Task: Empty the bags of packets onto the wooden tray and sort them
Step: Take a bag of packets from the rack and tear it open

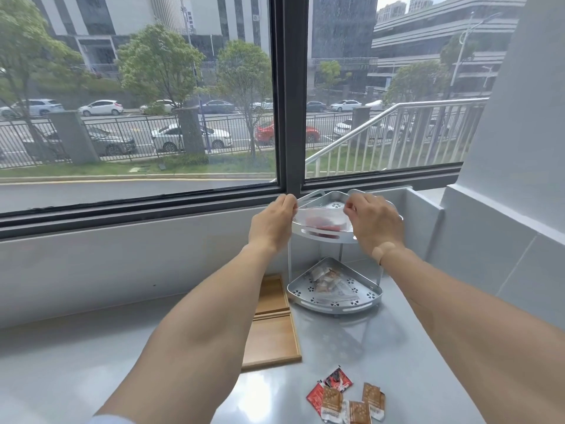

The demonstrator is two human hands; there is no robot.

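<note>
A clear plastic bag (321, 218) holding red packets lies in the top tier of a white two-tier corner rack (324, 235). My left hand (273, 223) pinches the bag's left edge and my right hand (374, 220) pinches its right edge. The lower tier (334, 304) holds another clear bag of brown and silver packets (328, 281). The wooden tray (272, 325) lies left of the rack, partly hidden under my left forearm. Several loose red and brown packets (345, 400) lie on the grey counter near me.
The grey counter (76, 362) runs along a wall under a large window (137, 102). A raised grey ledge (504, 240) closes off the right side behind the rack.
</note>
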